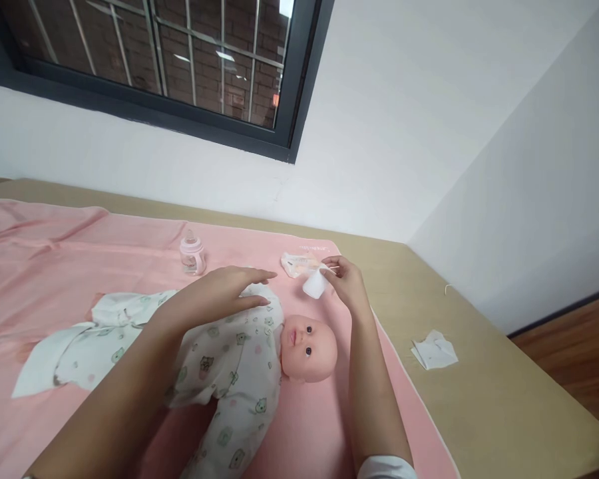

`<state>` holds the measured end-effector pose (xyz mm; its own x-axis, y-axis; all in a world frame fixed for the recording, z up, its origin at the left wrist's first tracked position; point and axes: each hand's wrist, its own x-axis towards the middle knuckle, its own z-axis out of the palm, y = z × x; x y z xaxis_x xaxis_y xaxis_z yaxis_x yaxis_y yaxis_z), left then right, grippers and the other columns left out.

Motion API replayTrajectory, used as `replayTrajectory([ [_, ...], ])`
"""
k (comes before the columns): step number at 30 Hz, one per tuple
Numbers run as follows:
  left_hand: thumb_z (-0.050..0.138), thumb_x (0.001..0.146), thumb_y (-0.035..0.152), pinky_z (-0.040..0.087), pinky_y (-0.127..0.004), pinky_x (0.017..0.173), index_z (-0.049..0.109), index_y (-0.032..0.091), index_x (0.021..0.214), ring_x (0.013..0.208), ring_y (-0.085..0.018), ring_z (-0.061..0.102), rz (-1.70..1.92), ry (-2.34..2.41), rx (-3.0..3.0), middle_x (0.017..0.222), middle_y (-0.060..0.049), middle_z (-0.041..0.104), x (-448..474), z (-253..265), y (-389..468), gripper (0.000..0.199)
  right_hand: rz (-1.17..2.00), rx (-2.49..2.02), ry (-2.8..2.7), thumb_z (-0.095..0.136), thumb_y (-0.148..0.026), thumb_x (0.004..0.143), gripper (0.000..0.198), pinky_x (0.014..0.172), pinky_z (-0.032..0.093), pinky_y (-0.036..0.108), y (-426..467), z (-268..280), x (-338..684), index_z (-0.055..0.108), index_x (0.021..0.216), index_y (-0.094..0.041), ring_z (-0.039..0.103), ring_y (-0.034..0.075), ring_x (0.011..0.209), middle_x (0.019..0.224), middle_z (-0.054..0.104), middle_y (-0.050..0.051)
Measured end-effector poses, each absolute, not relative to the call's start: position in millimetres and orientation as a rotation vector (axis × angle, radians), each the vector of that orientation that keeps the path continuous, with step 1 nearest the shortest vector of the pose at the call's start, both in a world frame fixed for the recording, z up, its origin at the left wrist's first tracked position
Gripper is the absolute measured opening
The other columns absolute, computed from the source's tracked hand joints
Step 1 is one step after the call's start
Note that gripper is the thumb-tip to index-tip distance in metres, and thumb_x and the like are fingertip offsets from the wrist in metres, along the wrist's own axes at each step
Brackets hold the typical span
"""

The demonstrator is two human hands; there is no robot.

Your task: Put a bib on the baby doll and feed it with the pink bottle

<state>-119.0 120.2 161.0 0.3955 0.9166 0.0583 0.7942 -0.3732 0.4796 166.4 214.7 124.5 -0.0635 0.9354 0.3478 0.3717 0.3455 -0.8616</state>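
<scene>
A baby doll [309, 349] in white printed clothes [239, 359] lies on its back, its head to the right. Over the doll's chest hovers my left hand [229, 291], fingers apart and holding nothing. My right hand [347, 279], above the doll's head, pinches a small white tissue [315, 285] that hangs from the fingertips. A thin white stick-like edge also shows at those fingers; I cannot tell what it is. Just behind the tissue lies a clear plastic packet [293, 264] with orange marks, partly hidden.
A pink blanket [80, 266] covers much of the wooden tabletop [384, 266]. On the blanket a baby bottle [192, 256] stands upright, left of the packet. A crumpled white tissue [435, 350] lies on the bare wood at right. Behind are a white wall and a barred window [180, 60].
</scene>
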Motion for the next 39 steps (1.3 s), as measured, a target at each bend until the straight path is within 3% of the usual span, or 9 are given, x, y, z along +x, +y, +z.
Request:
replayTrajectory([
  [5,0.056,0.09,0.047,0.042,-0.035,0.11,0.036,0.031,0.154,0.138,-0.025,0.046,0.671,1.376,2.24,0.158,0.0,0.041,-107.5,157.6,125.9,0.068,0.717,-1.065,-1.888,0.064,-0.025,0.081,0.021,0.079,0.047,0.031,186.0,146.6,147.8,0.073,0.099,-0.023,0.068,0.019,0.093,0.102,0.075,0.004],
  [11,0.066,0.081,0.051,0.034,-0.041,0.117,0.049,0.027,0.145,0.148,-0.029,0.031,0.822,1.35,2.215,0.16,-0.003,0.038,-97.2,150.8,129.7,0.07,0.783,-0.853,-2.11,0.06,-0.023,0.09,0.023,0.085,0.053,0.031,148.4,167.3,130.2,0.072,0.109,-0.028,0.07,0.017,0.099,0.113,0.074,0.001],
  [13,0.07,0.077,0.054,0.038,-0.04,0.113,0.06,0.026,0.134,0.141,-0.03,0.04,0.829,1.312,2.211,0.15,-0.004,0.051,-97.7,151.7,130.8,0.064,0.764,-0.803,-2.124,0.06,-0.024,0.091,0.022,0.086,0.054,0.031,140.4,171.6,128.4,0.073,0.109,-0.028,0.07,0.017,0.099,0.11,0.075,0.001],
  [16,0.073,0.076,0.051,0.049,-0.035,0.091,0.072,0.026,0.107,0.111,-0.028,0.062,0.733,1.284,2.157,0.113,-0.001,0.071,-99.8,156.8,129.8,0.039,0.695,-0.758,-2.133,0.061,-0.025,0.093,0.02,0.088,0.055,0.032,132.9,175.7,128.7,0.073,0.108,-0.028,0.069,0.017,0.1,0.108,0.075,0.001],
  [20,0.073,0.076,0.047,0.044,-0.029,0.064,0.068,0.02,0.078,0.077,-0.021,0.062,0.608,1.275,2.038,0.082,0.001,0.065,-100.9,163.2,124.7,0.028,0.577,-0.75,-2.11,0.061,-0.026,0.094,0.019,0.088,0.055,0.034,128.5,178.7,130.3,0.072,0.109,-0.028,0.069,0.018,0.096,0.104,0.075,0.002],
  [22,0.074,0.075,0.045,0.043,-0.029,0.066,0.064,0.019,0.072,0.073,-0.02,0.06,0.618,1.263,2.027,0.076,0.002,0.062,-100.2,164.6,122.5,0.028,0.536,-0.729,-2.082,0.062,-0.027,0.093,0.02,0.086,0.055,0.035,127.8,179.3,130.2,0.071,0.111,-0.028,0.067,0.018,0.095,0.104,0.074,0.004],
  [26,0.072,0.08,0.041,0.041,-0.035,0.095,0.062,0.018,0.065,0.072,-0.017,0.058,0.646,1.133,2.083,0.065,0.005,0.057,-97.8,166.8,118.8,0.029,0.55,-0.692,-1.998,0.065,-0.026,0.091,0.026,0.083,0.055,0.034,129.3,177.3,127.9,0.067,0.116,-0.027,0.066,0.018,0.097,0.115,0.069,0.006],
  [33,0.068,0.087,0.03,0.047,-0.026,0.073,0.073,0.02,0.082,0.086,-0.016,0.061,0.816,0.912,2.211,0.099,-0.002,0.065,-93.4,170.2,106.3,0.013,0.656,-0.75,-1.958,0.067,-0.026,0.088,0.04,0.085,0.055,0.036,135.5,170.0,123.7,0.059,0.127,-0.031,0.063,0.014,0.084,0.125,0.063,0.006],
  [39,0.071,0.089,0.03,0.048,-0.031,0.091,0.077,0.023,0.083,0.116,-0.022,0.055,1.234,0.879,2.446,0.127,-0.007,0.059,-87.0,164.4,104.5,0.011,0.761,-0.774,-1.944,0.068,-0.031,0.087,0.058,0.086,0.057,0.038,135.1,166.1,117.2,0.046,0.14,-0.035,0.064,0.014,0.084,0.131,0.058,0.007],
])
